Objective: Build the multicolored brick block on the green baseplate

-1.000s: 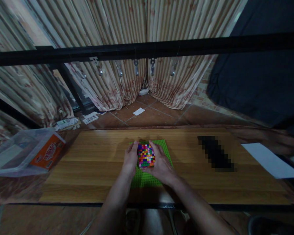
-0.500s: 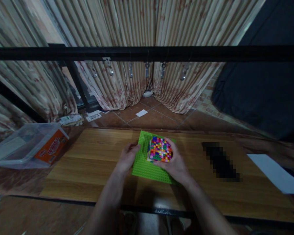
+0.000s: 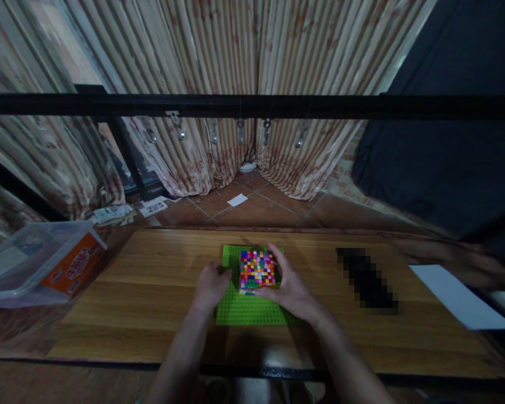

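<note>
A block of many small coloured bricks [image 3: 257, 269] stands on a bright green studded baseplate [image 3: 244, 306] in the middle of the wooden table [image 3: 151, 292]. My right hand [image 3: 289, 287] wraps round the block's right side and far edge, fingers curled on it. My left hand [image 3: 210, 286] rests on the baseplate's left edge, fingers bent and pressing it, just left of the block.
A clear plastic box with an orange packet [image 3: 46, 264] sits at the table's left end. A dark blurred object [image 3: 366, 278] lies to the right, and white paper [image 3: 460, 294] beyond it. A black bar [image 3: 252, 105] crosses in front of striped curtains.
The baseplate was tilted and turned half a second ago; now it lies flat and square on the table. My left hand has moved from the block to the plate's left edge.
</note>
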